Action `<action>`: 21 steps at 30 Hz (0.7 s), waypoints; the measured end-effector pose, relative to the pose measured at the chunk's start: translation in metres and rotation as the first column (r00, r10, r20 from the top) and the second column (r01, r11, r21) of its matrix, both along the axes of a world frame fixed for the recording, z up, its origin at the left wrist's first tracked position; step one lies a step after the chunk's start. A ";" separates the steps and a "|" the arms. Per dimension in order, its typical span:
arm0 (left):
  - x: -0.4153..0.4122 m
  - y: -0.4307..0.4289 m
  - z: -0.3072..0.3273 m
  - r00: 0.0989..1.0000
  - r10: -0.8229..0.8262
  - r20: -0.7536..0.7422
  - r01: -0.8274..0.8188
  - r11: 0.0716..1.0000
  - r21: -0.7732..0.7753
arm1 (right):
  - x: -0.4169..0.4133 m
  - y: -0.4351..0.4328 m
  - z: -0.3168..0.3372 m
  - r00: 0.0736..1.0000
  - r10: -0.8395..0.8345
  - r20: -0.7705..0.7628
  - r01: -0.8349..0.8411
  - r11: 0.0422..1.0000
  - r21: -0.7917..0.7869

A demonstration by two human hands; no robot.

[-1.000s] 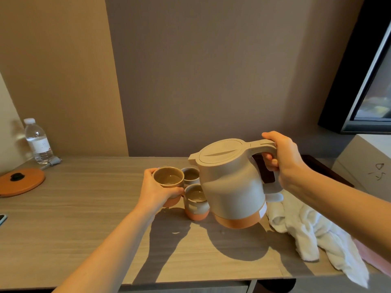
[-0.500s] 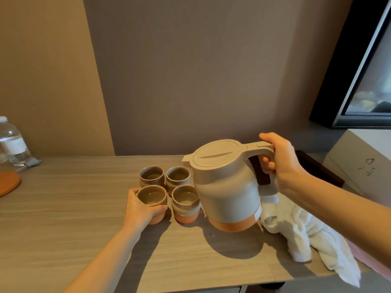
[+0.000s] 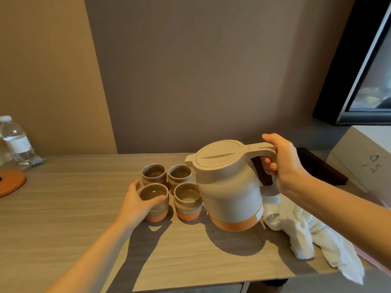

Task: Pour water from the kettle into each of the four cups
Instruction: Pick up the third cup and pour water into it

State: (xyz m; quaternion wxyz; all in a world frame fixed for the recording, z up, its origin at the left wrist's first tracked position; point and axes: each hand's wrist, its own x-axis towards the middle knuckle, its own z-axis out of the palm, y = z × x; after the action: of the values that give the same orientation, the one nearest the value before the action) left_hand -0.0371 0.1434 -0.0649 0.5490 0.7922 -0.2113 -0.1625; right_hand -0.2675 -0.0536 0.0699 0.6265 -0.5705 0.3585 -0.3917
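Head view
Left hand point(image 3: 137, 203): wrapped around the near-left cup point(image 3: 155, 203), which stands on the table point(image 3: 63, 218).
Right hand point(image 3: 282, 163): closed on the kettle point(image 3: 229, 187) handle, kettle upright.
Other cups: near-right cup point(image 3: 187, 200) just right of left hand; far-left cup point(image 3: 153, 174) and far-right cup point(image 3: 180, 174) just beyond it.
White towel point(image 3: 306, 235): below right hand.

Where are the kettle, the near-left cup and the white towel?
kettle point(image 3: 228, 187), head view, front of body.
near-left cup point(image 3: 157, 215), head view, orange base.
white towel point(image 3: 296, 231), head view, bunched middle.
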 end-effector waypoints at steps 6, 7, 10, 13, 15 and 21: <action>0.008 -0.015 0.032 0.975 -0.044 0.216 0.030 0.997 0.068 | -0.005 -0.004 -0.001 0.998 -0.006 0.057 0.003 0.999 0.046; 0.009 -0.021 0.035 0.967 -0.075 0.243 0.050 0.993 0.108 | -0.006 -0.004 0.000 0.998 -0.010 0.064 0.006 0.999 0.049; 0.012 -0.041 0.037 0.934 -0.189 0.302 0.117 0.963 0.241 | -0.005 -0.006 0.001 0.998 -0.029 0.062 0.026 0.999 0.044; 0.013 -0.060 0.034 0.906 -0.263 0.330 0.155 0.934 0.321 | -0.003 -0.011 0.001 0.997 -0.049 0.052 0.047 0.998 0.039; 0.016 -0.072 0.032 0.901 -0.283 0.330 0.158 0.920 0.358 | -0.001 -0.016 0.000 0.998 -0.056 0.043 0.054 0.998 0.033; 0.031 -0.106 0.030 0.887 -0.327 0.325 0.131 0.855 0.501 | 0.004 -0.035 -0.011 0.998 -0.050 0.031 0.050 0.998 0.025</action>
State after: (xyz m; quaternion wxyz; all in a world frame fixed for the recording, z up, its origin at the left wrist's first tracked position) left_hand -0.0058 0.0373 -0.0350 0.2640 0.8849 -0.3680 -0.1090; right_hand -0.2631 -0.0886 0.0588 0.6288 -0.5477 0.3675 -0.4118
